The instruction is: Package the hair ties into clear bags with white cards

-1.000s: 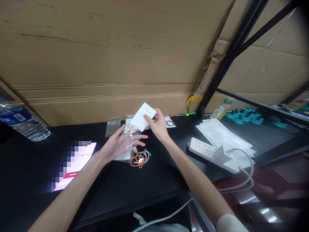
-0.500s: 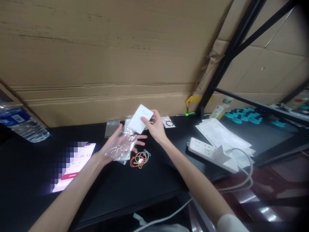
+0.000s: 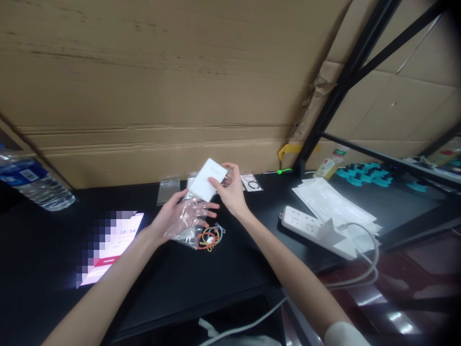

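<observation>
My right hand point(image 3: 230, 192) pinches a small white card point(image 3: 208, 179) by its right edge, tilted, above the black table point(image 3: 223, 274). Its lower corner reaches the mouth of a clear plastic bag point(image 3: 187, 218) that lies over my left hand point(image 3: 176, 218). My left hand is palm up with its fingers curled under the bag, holding it. A bundle of coloured elastic bands point(image 3: 209, 237), orange, yellow and pale blue, lies on the table just below the bag.
A lit phone point(image 3: 108, 247) lies at left and a water bottle point(image 3: 34, 182) on its side at far left. A white power strip point(image 3: 309, 226) with cable and white packets point(image 3: 331, 202) sit at right. Small clear bags point(image 3: 168, 190) lie by the cardboard wall; black shelving stands at right.
The white card has come down a little toward the bag's mouth. My left hand has shifted the bag slightly, lowering it nearer the elastic bands.
</observation>
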Available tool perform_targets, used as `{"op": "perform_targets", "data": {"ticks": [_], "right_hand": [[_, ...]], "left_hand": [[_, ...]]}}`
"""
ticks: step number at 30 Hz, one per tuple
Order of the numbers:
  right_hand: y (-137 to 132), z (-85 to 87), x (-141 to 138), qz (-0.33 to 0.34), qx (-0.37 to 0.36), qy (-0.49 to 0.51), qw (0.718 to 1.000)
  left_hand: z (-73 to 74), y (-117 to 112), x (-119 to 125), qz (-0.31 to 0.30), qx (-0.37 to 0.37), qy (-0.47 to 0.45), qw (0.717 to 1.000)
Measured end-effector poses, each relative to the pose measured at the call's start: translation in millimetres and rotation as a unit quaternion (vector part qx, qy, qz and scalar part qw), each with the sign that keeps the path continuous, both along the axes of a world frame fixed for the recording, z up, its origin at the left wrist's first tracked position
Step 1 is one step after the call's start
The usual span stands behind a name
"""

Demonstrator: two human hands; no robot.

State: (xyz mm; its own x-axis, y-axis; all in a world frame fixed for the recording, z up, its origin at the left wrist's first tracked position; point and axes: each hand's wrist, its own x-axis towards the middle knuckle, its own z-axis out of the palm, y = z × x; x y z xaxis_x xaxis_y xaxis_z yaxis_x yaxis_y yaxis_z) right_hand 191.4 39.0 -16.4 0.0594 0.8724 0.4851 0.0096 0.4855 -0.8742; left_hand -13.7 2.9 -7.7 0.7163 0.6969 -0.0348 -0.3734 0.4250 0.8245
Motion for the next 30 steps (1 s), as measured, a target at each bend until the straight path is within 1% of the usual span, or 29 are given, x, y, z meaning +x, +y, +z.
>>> {"op": "perform_targets", "data": {"ticks": [2, 4, 8, 11, 14, 20, 24, 30], "right_hand": [[-1, -0.1, -1, -0.018, 0.01, -0.027, 0.999], [-3, 0.8, -1, -0.036, 0.021, -0.046, 0.998], [-7, 4.8, 0, -0.058, 0.039, -0.057, 0.996], [-8, 6.1, 0, -0.069, 0.038, -0.068, 0.995], [-7, 4.3, 1, -0.064, 0.032, -0.077, 0.994], [-3, 0.6, 3, -0.025, 0.021, -0.103, 0.994], [-7, 4.6, 2, -0.008, 0.049, -0.126, 0.991], [-17, 14.2, 0, -0.027, 0.09, -0.146, 0.985]], "left_hand": [[0.0, 1, 0, 0.021, 0.005, -0.012, 1.0], [0.0, 2, 0, 0.029, 0.003, -0.011, 1.0], [1.1, -1, -1, 0.018, -0.012, -0.012, 1.0], [3.9, -3, -1, 0.01, -0.016, -0.004, 1.0], [6.1, -3, 0, 0.009, -0.014, 0.002, 1.0], [7.0, -3, 0, 0.044, -0.008, 0.003, 0.999], [5.6, -4, 0, 0.052, -0.005, -0.004, 0.999], [5.9, -3, 1, 0.081, -0.001, -0.003, 0.997]]}}
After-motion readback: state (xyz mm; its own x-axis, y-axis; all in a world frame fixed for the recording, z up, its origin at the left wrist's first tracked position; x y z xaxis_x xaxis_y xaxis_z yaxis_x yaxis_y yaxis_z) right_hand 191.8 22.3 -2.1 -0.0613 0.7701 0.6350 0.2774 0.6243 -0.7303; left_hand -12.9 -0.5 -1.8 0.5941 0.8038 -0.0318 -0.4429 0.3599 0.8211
